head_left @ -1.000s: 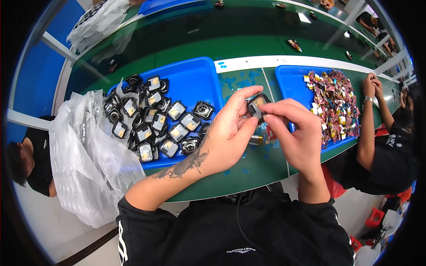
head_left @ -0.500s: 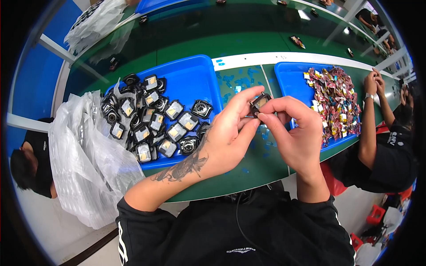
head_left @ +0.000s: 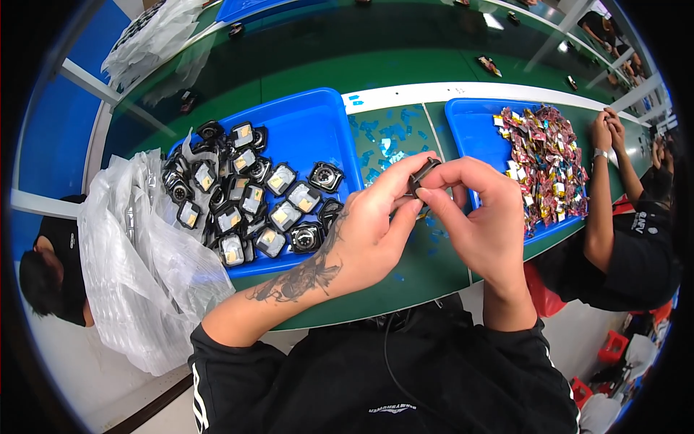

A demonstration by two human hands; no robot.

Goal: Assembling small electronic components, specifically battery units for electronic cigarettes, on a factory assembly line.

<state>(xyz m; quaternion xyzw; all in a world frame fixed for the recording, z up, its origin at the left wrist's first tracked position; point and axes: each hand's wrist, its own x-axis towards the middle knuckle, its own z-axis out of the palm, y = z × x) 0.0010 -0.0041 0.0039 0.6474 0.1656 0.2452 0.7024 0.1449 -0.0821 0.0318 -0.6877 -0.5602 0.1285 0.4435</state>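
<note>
Over the green table, both hands meet at a black smartwatch case (head_left: 424,173), seen mostly edge-on. My left hand (head_left: 365,235) grips it from the left between fingers and thumb. From the other side, my right hand (head_left: 483,217) pinches it with thumb and index finger. Fingers cover part of the case, and its far face is hidden. Left of the hands, several similar black watch cases (head_left: 283,215) lie piled in a blue tray (head_left: 338,130). Some show pale backs with tan squares, others round dark sensor windows.
At right, another blue tray (head_left: 466,119) holds many small pink, yellow and white parts (head_left: 546,170). Blue film scraps (head_left: 387,134) litter the table between trays. Crumpled translucent plastic sheeting (head_left: 144,267) hangs over the left edge. A conveyor (head_left: 325,65) carries spaced parts behind. Co-workers sit on either side.
The watch case has been tilted between my fingers: its flat face showed before, and now a dark edge does. Both hands keep their grip nearly in place.
</note>
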